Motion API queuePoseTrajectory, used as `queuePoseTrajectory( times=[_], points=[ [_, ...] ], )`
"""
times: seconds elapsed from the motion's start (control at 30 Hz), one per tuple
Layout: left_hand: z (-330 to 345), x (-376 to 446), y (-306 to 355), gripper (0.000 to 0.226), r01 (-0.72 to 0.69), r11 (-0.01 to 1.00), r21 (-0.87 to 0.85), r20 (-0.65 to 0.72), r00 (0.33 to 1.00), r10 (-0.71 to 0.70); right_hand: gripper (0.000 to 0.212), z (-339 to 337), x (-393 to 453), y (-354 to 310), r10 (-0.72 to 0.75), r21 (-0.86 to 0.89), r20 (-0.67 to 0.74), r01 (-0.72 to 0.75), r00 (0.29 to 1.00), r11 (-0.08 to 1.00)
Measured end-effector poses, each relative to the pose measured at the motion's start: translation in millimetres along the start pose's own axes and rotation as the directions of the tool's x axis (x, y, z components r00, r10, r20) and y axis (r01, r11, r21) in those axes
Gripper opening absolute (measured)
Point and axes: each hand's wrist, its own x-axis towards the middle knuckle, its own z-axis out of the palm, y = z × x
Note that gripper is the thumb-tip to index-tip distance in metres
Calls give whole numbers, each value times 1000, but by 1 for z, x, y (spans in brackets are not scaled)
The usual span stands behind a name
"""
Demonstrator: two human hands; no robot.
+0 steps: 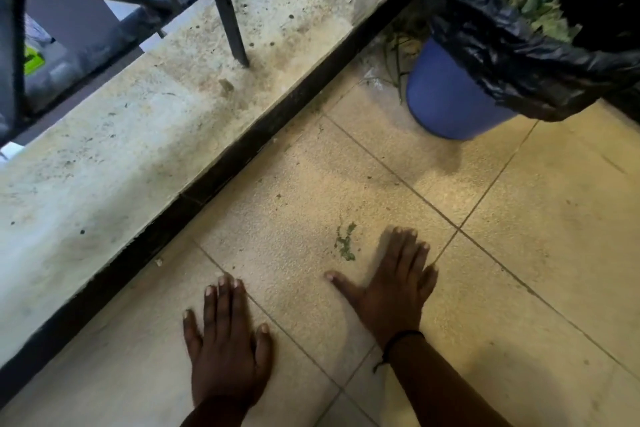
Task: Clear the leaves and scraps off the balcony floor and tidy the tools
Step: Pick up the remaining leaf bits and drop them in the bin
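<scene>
Both hands, left hand (227,340) and right hand (398,281), lie flat and spread, holding nothing, on the beige tiled floor (519,218). A small clump of green leaf scraps (345,242) remains just beside the right hand; the blue round plastic bin with black bag (446,104), beyond it, already holds leaves. No tools visible.

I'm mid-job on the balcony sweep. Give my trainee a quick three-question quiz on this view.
1. True or false: both hands lie flat on the tiled floor, holding nothing.
2. Which hand is nearer the green leaf scraps: A) left hand, B) right hand?
3. Fill in: the blue bin is lined with a ____ plastic bag.

Key: 1 true; 2 B; 3 black.
</scene>
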Motion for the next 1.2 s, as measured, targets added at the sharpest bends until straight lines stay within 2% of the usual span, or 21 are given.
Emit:
queuePoseTrajectory(
  times=[0.27, 0.33, 0.4, 0.5, 0.57, 0.63, 0.7, 0.77, 0.87, 0.93, 1.0, 1.03, 1.1, 1.2],
  points=[
    [-2, -2, 1, 75, 18, 1000, -5, 49, 999, -18, 129, -23, 59, -18, 51, 67, 10, -51, 999, 996],
    [-3, -2, 1, 75, 17, 1000, -4, 59, 998, -17, 128, -31, 69, -14, -26, 131, -1, 26, 1000, 991],
    [-3, -1, 0, 75, 17, 1000, -5, 61, 998, -17, 117, -43, 72, -7, -142, 239, 2, 137, 990, 961],
    [-3, -2, 1, 75, 17, 1000, -5, 68, 998, -17, 70, -52, 65, 6, -231, 280, -26, 229, 973, 932],
    [-3, -2, 1, 75, 13, 1000, -8, 73, 997, -13, 53, -46, 52, 9, -211, 265, -17, 208, 977, 942],
    [-3, -1, 1, 75, 16, 1000, -8, 71, 997, -15, 51, -33, 37, 3, -238, 218, -14, 235, 971, 947],
    [-3, -1, 1, 76, 20, 1000, -2, 70, 997, -19, 56, -16, 29, -6, -351, 168, -32, 351, 936, 921],
    [-3, -1, 1, 75, 19, 1000, -1, 67, 998, -19, 57, -4, 31, -12, -431, 190, -47, 432, 901, 882],
    [-3, -1, 2, 74, 16, 1000, -5, 55, 998, -16, 47, -20, 32, -17, -345, 455, -47, 328, 937, 828],
    [-3, -1, 3, 74, 17, 1000, -4, 49, 999, -16, 44, -31, 26, -11, -242, 509, -111, 265, 964, 819],
    [-4, -1, 2, 73, 17, 1000, -3, 55, 998, -16, 57, -29, 16, 3, -201, 335, -125, 232, 972, 913],
    [-5, -1, 2, 73, 15, 1000, 0, 56, 998, -15, 68, -25, 9, 9, -181, 197, -63, 190, 981, 962],
    [-5, -1, 2, 74, 12, 1000, 9, 64, 998, -12, 91, -11, -9, 17, -129, -49, 60, 132, 990, 990],
    [-6, 0, 4, 74, 3, 1000, 15, 61, 998, -4, 103, 2, -14, 7, -164, -136, 71, 173, 984, 976]
  ],
)
